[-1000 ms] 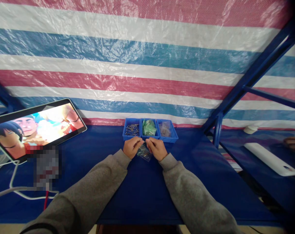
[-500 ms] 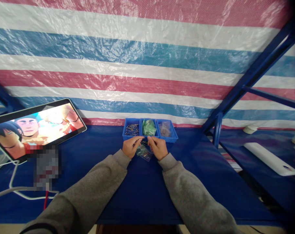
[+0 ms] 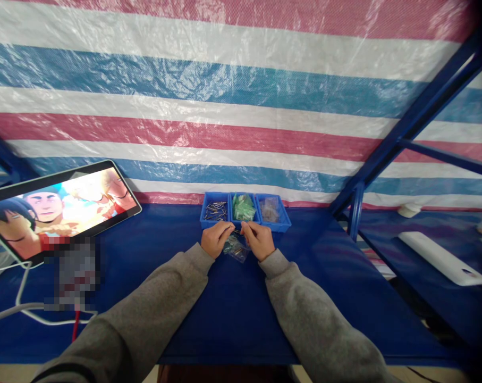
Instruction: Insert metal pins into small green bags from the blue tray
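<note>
My left hand [image 3: 217, 239] and my right hand [image 3: 259, 240] face each other just in front of the blue bins, a small gap apart. Thumb and fingers are pinched together on both. Whatever lies between the fingertips is too small to make out. Below and between the hands lie small clear plastic bags [image 3: 237, 252] with metal pieces inside. Behind my left hand, the left bin [image 3: 203, 215] holds many metal screws [image 3: 216, 210]. Green packets [image 3: 244, 207] fill the middle bin, and clear plastic bags [image 3: 269, 209] the right one.
A tablet [image 3: 61, 213] playing a cartoon leans at the left, with white cables [image 3: 21, 292] before it. Striped plastic sheeting [image 3: 225, 127] hangs behind the blue table [image 3: 233, 319]. Blue metal frame bars [image 3: 384, 151] and a long white object [image 3: 442, 259] are at the right.
Both hands keep almost the same place and pinched pose, with only slight finger movement. The bins and bags have not visibly moved.
</note>
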Tool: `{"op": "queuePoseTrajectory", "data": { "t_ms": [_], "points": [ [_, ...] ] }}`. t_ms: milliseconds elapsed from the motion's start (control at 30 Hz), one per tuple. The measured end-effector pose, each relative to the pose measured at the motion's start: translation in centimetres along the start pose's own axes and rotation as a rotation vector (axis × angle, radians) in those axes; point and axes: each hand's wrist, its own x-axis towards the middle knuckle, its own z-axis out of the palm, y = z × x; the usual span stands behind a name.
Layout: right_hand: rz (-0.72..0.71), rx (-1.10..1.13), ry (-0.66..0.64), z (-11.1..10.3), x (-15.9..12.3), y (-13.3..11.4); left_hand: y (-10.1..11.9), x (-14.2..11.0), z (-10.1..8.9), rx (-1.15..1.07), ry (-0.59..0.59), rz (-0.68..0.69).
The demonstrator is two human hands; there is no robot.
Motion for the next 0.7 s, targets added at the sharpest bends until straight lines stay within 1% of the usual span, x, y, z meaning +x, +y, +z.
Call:
{"op": "queuePoseTrajectory", "data": {
  "t_ms": [100, 233, 400, 600, 700],
  "points": [
    [-0.006, -0.002, -0.004, -0.02, 0.01, -0.02, -0.16, -0.08, 0.14, -0.008, 0.038, 0.052],
    [-0.01, -0.001, -0.007, -0.02, -0.04, 0.02, -0.28, -0.18, 0.25, -0.019, 0.065, 0.045],
    [-0.001, -0.002, -0.006, 0.03, -0.09, 0.08, -0.68, -0.1, 0.24, -0.048, 0.06, 0.07],
    [-0.001, -0.001, -0.007, -0.01, -0.03, 0.07, -0.83, -0.06, 0.17, -0.081, 0.043, 0.045],
    [-0.003, 0.004, -0.011, -0.01, -0.03, 0.08, -0.56, -0.09, 0.17, -0.092, 0.05, -0.021]
  ]
}}
